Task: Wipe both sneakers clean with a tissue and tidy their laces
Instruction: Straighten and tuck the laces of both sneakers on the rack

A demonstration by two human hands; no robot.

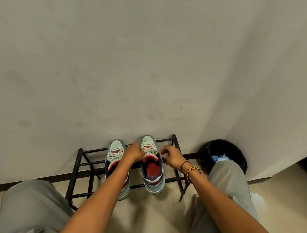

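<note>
Sneakers are seen side by side on a black metal shoe rack (84, 164) in the lower middle of the frame, against the pale wall (147, 63). Both long axes run from the bottom of the frame toward the top, with the toes pointed at the wall and the heels hanging over the rack's near bar toward the person. The left sneaker (115, 153) lies left of centre and is partly covered by a forearm; the right sneaker (152, 169) lies just beside it, its red insole and open collar exposed. The pale laces (147, 148) are crossed over the red tongue of the right sneaker.

Both arms are stretched forward from the bottom of the frame and converge on the right sneaker. The left hand (134, 152) is placed at the left edge of that shoe's lacing, knuckles up and fingers curled down; a lace appears to be held there, though the fingertips are hidden. The right hand (171, 157) is held at the shoe's right edge, fingers bent and pinched on a thin lace end near the top eyelets. A dark band and a beaded bracelet (192, 172) are worn at the right wrist.

A black bin (238, 155) is seen in the right middle of the frame, just beside the rack, with crumpled blue-white material (219, 157) inside. Grey-clad knees are seen at the lower left and lower right.
</note>
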